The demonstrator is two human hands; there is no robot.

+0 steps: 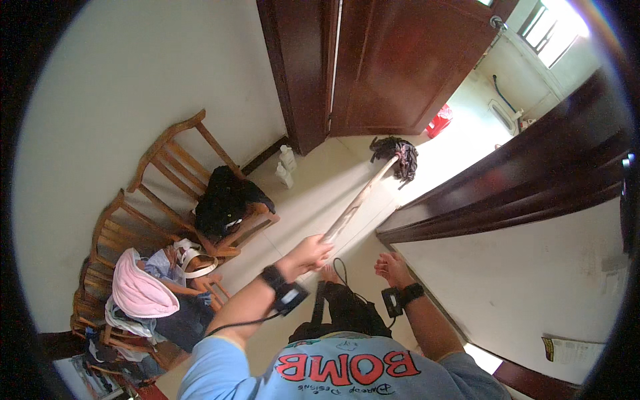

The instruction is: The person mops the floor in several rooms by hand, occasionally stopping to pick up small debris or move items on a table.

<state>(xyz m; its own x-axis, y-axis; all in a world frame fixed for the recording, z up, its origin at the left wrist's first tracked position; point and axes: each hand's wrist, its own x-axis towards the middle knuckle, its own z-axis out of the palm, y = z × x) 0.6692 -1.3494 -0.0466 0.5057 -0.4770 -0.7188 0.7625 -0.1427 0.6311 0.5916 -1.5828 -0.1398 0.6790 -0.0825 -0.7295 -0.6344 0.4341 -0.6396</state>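
Observation:
My left hand (311, 254) is closed around the pale, worn handle of a mop (356, 204). The handle slants away from me to the dark, stringy mop head (404, 159), which lies on the tiled floor near the doorway. To the right, my right hand (392, 268) is held in front of my body, off the mop, with its fingers curled; nothing shows in it. Each wrist wears a black strap with a small black device and a cable.
Wooden chairs (167, 165) along the left wall hold dark clothing (220, 207) and a pink cloth (142, 287). Two white bottles (285, 170) stand by the wall. Ahead is an open brown door (400, 65), with a red object (440, 121) beside it. A white wall (520, 270) borders the right.

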